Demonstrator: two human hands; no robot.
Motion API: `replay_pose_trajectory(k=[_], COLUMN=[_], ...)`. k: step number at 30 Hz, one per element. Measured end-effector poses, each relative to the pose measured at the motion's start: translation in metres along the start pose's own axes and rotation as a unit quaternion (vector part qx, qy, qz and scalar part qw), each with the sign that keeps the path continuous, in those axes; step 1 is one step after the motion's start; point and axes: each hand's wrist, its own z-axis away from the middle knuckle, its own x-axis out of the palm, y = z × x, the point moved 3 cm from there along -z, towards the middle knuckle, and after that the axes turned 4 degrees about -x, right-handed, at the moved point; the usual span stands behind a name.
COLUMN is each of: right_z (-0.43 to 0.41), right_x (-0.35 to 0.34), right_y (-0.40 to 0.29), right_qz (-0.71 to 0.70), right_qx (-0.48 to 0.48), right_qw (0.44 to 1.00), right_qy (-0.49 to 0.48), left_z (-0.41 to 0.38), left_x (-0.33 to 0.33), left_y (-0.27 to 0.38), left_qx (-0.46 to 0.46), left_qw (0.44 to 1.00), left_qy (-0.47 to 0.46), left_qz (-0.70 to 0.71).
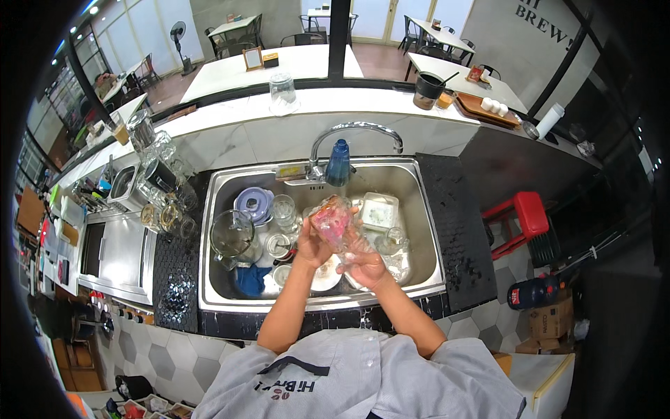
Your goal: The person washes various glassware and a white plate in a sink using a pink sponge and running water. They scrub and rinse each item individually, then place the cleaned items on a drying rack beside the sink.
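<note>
Over the middle of the stainless steel sink (437, 251), my left hand (314, 246) and my right hand (366, 264) hold a clear glass between them. A pink and orange sponge (332, 222) shows in or behind the glass, with wet suds about it; which hand grips it I cannot tell. Beneath my hands lies a white plate (325, 280). To the left in the sink are a glass pitcher (233, 235), a purple-lidded container (254, 204), a glass (284, 211) and a blue cloth (253, 280). A whitish plastic container (379, 212) and another glass (390, 242) sit on the right.
A curved faucet (356, 127) rises behind the sink, with a blue bottle (338, 165) beside it. Several glass jars (170, 217) stand on the left black mat (175, 288). An upturned glass (283, 91) and a wooden tray (484, 111) rest on the ledge. A red stool (531, 213) stands at right.
</note>
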Motion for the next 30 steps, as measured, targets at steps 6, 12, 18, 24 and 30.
replay_pose_trajectory(k=[6,12,18,24,30], right_z=[-0.009,-0.010,-0.019,-0.020,-0.030], right_x=[-0.055,-0.028,-0.045,-0.036,-0.070], right_y=[0.011,0.015,0.046,0.027,0.028], right_qz=[0.606,0.212,-0.250,0.448,0.600], right_qx=[0.008,0.104,0.025,-0.029,-0.005], right_qw=[0.788,0.971,0.964,0.881,0.783], right_qy=[-0.105,-0.038,0.089,0.152,0.164], left_z=[-0.001,-0.002,-0.014,-0.026,-0.029], left_x=[-0.039,-0.061,-0.076,-0.085,-0.110], left_y=[0.013,0.003,0.017,0.017,0.013], left_qx=[0.009,0.038,0.084,0.023,0.036], left_qw=[0.940,0.978,0.963,0.863,0.865], left_qy=[0.278,0.192,0.224,0.461,0.452], left_qz=[-0.199,-0.064,-0.121,-0.206,-0.212])
